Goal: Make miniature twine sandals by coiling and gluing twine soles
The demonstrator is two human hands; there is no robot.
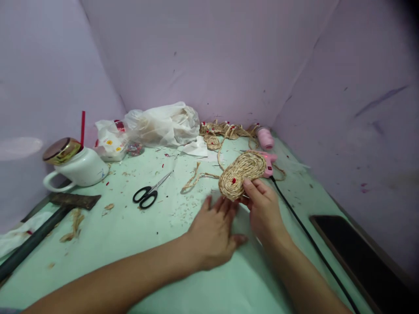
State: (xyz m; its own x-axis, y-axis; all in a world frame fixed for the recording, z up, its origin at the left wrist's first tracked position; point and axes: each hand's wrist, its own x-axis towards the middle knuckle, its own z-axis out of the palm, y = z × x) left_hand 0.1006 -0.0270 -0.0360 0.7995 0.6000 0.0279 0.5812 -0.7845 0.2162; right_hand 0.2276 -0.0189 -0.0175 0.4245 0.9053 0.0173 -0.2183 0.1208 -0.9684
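near the left edge of the tabletop [183, 298], a white mug [87, 168] has a gold-brown lid [63, 150] at its mouth and a red straw [83, 126] sticking up; what it holds is hidden. toward the back edge sit a cloudy plastic bag [163, 126], its contents too blurred to name, and a small clear bag [135, 148] of coloured bits.

the braided straw oval [244, 172] is right of the middle, in front of the pink glue gun [271, 163]. it is pale tan, coiled in tight rings and slightly pinched at the waist, with a red pin head [233, 180] near one end and a loose cord trailing left. the right hand [266, 209] has its grip closed on the oval's near edge, thumb on top. the left hand [212, 235] lies palm down, its grip released and fingers spread, just below the oval; whether they touch is unclear. black-handled scissors [149, 196] lie farther left.
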